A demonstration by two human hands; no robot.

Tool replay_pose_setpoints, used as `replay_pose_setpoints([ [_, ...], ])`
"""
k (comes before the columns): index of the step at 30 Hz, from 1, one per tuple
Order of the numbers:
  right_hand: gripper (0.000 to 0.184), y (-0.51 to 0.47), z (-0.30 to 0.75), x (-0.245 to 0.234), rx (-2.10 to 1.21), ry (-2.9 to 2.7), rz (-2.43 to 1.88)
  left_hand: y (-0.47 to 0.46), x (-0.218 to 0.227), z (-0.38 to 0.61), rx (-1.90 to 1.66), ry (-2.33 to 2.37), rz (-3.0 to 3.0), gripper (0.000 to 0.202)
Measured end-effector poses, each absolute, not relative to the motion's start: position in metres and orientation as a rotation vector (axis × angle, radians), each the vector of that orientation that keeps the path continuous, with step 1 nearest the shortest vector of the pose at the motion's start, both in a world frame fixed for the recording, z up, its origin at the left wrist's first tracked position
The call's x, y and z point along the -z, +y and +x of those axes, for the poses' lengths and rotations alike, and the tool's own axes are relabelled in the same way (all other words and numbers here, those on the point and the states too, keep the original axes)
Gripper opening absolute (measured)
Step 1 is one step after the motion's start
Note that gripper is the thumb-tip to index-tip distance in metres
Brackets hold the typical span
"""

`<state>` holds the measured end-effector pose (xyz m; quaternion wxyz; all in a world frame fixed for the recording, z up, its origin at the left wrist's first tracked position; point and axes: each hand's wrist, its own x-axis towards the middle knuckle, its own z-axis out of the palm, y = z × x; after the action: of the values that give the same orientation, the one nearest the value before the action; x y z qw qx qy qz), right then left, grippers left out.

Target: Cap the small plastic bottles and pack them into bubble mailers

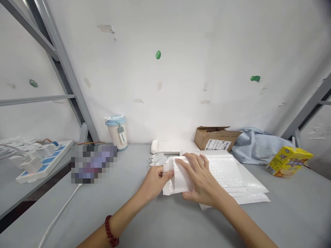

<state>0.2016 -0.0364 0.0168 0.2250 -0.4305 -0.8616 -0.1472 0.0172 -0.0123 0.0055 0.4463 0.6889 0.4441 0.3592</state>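
My left hand pinches the left end of a white bubble mailer, its thumb on top near the flap. Across the same mailer lies my right hand, fingers curled over the upper edge and thumb at the lower edge. To the right, partly behind my right hand, is a stack of white bubble mailers on the grey table. Several white cables lie just beyond my left hand. Behind them sits a pile of flat white packages.
An open cardboard box, a light blue cloth and a yellow drink carton stand at the back right. A lidded cup is at the back left. A blurred-out device with a white cable and a power strip are further left.
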Motion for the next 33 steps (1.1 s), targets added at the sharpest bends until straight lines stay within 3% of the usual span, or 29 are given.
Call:
replay_pose_setpoints([
  [7,0.052,-0.03,0.203,-0.011,0.437,-2.33,-1.18,-0.014,-0.004,0.019,-0.774,1.22,1.724,0.03],
  [13,0.058,-0.028,0.208,-0.014,0.447,-2.32,-1.26,-0.007,-0.009,0.01,-0.797,1.228,1.685,0.03],
  [24,0.047,-0.017,0.223,-0.011,0.489,-2.227,-1.287,0.021,-0.022,-0.026,-0.893,1.482,1.744,0.029],
  [33,0.041,-0.016,0.221,-0.01,0.401,-2.207,-1.301,0.026,-0.014,-0.036,-0.665,1.601,1.957,0.027],
])
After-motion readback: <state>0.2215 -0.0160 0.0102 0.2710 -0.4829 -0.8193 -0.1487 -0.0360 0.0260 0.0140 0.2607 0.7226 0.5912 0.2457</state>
